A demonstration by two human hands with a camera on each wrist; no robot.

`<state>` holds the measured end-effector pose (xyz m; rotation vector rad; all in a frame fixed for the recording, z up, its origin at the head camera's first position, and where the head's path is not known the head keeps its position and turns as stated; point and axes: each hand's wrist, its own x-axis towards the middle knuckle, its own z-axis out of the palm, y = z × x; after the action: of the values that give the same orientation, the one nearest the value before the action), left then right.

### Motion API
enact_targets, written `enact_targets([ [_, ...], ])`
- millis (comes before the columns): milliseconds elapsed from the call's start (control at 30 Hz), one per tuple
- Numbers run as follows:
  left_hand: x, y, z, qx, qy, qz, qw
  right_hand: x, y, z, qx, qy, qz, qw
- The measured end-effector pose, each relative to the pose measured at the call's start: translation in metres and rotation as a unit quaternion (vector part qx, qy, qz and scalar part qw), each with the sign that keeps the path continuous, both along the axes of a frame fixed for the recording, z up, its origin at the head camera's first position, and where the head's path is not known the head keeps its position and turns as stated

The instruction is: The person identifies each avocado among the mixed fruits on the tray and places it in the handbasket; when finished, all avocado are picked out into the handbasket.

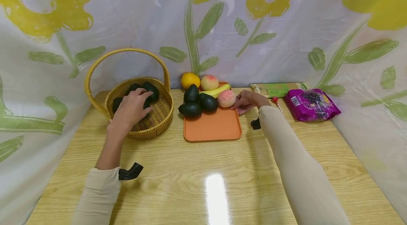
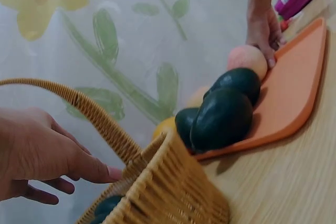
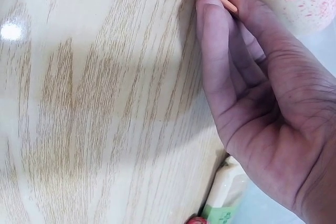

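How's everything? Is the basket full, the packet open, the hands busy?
Basket: upright, handle raised, partly filled.
Tray: partly covered, front bare.
Left hand: over the basket, apparently empty.
Right hand: pinching the tray's edge.
Lollipop: lying down.
Purple packet: lying down; opened or not, unclear.

From the near side of the orange tray point(image 1: 212, 129), the head camera looks forward and down across the bench point(image 1: 171, 189). Left of the tray, the tilted left-wrist camera faces it past a close wicker basket point(image 2: 184, 187); head view shares both. Right of it, the right-wrist camera looks closest, sharing the tray's edge.
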<state>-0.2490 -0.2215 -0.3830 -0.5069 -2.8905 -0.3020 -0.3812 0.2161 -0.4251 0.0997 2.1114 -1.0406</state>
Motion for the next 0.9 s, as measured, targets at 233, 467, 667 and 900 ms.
enact_targets([
  [233,0.002,0.023,0.001,0.04,0.046,-0.005,0.9981,0.002,-0.001,0.001,0.005,0.003,-0.001,1.0],
  [467,0.0,0.056,0.0,0.084,0.061,-0.031,0.9941,0.0,0.0,0.001,0.009,0.005,0.008,0.9999],
  [667,-0.001,0.086,-0.003,0.094,0.052,-0.061,0.9924,-0.003,0.003,-0.003,0.007,-0.001,0.006,1.0],
  [900,-0.007,0.116,-0.015,0.071,-0.009,-0.074,0.9947,-0.004,0.004,-0.006,0.004,0.006,0.007,1.0],
])
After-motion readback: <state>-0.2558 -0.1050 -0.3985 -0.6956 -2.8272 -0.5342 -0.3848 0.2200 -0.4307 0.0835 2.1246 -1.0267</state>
